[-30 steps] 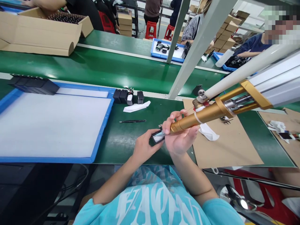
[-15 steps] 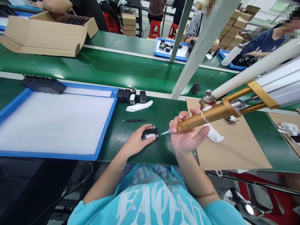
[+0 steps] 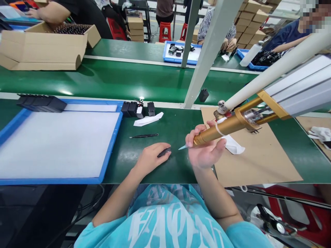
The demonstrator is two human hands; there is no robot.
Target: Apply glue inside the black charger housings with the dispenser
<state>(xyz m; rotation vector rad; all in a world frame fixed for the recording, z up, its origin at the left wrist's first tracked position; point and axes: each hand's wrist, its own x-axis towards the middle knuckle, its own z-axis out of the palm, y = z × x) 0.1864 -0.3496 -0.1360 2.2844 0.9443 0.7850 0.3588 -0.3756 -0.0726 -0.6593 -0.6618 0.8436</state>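
Note:
My left hand (image 3: 151, 157) rests on the green bench, fingers curled over a small black part (image 3: 164, 152) that mostly hides under them. My right hand (image 3: 205, 151) is wrapped round the gold barrel of a dispenser tool (image 3: 222, 128), which hangs from a white arm at the upper right. Its pale blue tip (image 3: 183, 147) points left and sits a short way right of the black part, not touching it.
A blue tray with white foam (image 3: 59, 141) lies at the left, black parts (image 3: 41, 102) along its far edge. Tweezers (image 3: 143, 136), a white cloth (image 3: 148, 119) and more black parts (image 3: 137, 109) lie ahead. Brown cardboard (image 3: 256, 155) covers the bench at right. Other people work across the conveyor.
My left hand lowered the black part from near the tool tip down to the bench and now covers it. The dispenser tip drew away to the right.

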